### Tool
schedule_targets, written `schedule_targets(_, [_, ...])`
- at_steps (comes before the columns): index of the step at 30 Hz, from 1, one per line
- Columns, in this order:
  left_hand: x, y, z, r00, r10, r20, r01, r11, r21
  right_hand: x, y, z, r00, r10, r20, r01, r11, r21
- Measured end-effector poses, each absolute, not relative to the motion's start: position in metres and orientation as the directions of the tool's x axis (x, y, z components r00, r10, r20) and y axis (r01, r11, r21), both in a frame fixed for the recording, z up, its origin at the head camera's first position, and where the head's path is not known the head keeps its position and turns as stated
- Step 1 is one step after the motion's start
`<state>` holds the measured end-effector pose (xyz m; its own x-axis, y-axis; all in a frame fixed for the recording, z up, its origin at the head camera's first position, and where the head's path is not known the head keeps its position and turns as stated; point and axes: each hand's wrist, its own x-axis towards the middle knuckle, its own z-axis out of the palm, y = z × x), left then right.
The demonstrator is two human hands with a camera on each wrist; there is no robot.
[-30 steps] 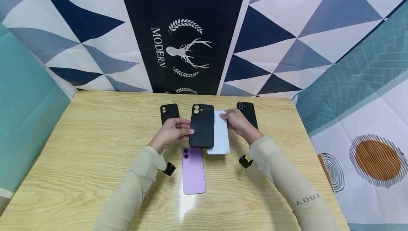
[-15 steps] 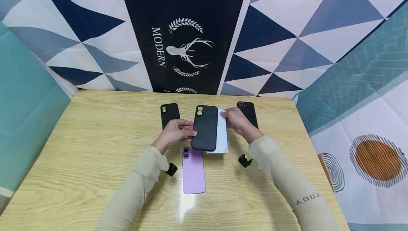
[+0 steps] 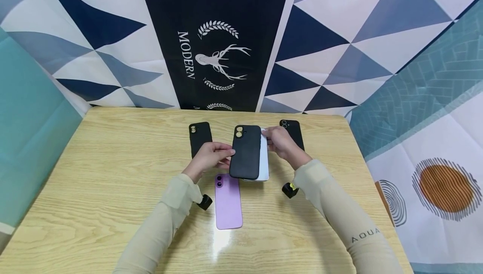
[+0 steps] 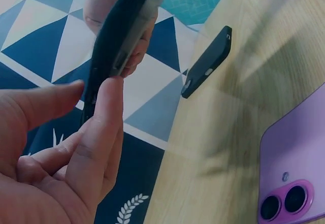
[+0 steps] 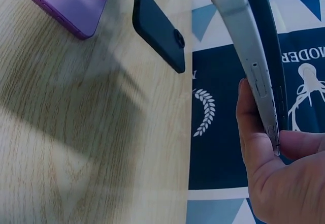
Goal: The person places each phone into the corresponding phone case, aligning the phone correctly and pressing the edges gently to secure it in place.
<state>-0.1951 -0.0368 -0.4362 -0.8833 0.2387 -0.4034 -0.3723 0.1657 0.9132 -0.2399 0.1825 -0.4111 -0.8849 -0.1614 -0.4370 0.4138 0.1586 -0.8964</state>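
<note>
My left hand point(image 3: 211, 155) pinches the left edge of a black phone case point(image 3: 245, 152) that has camera cutouts at its top left. Behind the case, a white phone point(image 3: 263, 160) shows as a strip along the right side. My right hand point(image 3: 281, 142) grips this phone by its upper right edge, thumb in front. Both are held up above the table, face to face and overlapping. In the right wrist view, the phone point(image 5: 246, 41) lies close along the black case point(image 5: 271, 46), with buttons visible on its side. In the left wrist view, my fingertips point(image 4: 109, 94) are at the case's edge.
A purple phone point(image 3: 228, 202) lies camera side up on the wooden table point(image 3: 113, 173), nearer my body. A black phone case point(image 3: 200, 135) lies at the back left, and a black phone or cased phone point(image 3: 293, 133) at the back right. A patterned cloth point(image 3: 226, 85) hangs behind.
My left hand has moved the black case to the right, so it covers more of the white phone. The right hand has barely moved.
</note>
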Motion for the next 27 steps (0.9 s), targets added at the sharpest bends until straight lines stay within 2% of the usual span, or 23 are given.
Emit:
schedule_targets(14, [-0.1963,-0.033,-0.4425,-0.866,0.25,-0.432,-0.436,0.045,0.899,-0.2378,0.1823,-0.4105,-0.884,-0.188,-0.427,0.431,0.022,-0.902])
schedule_targets(27, [-0.1946,-0.0311,-0.4439,-0.831,0.337,-0.443,-0.484,-0.047,0.874,-0.2374,0.1823,-0.4119,-0.874,-0.224,-0.43,0.452,-0.054,-0.89])
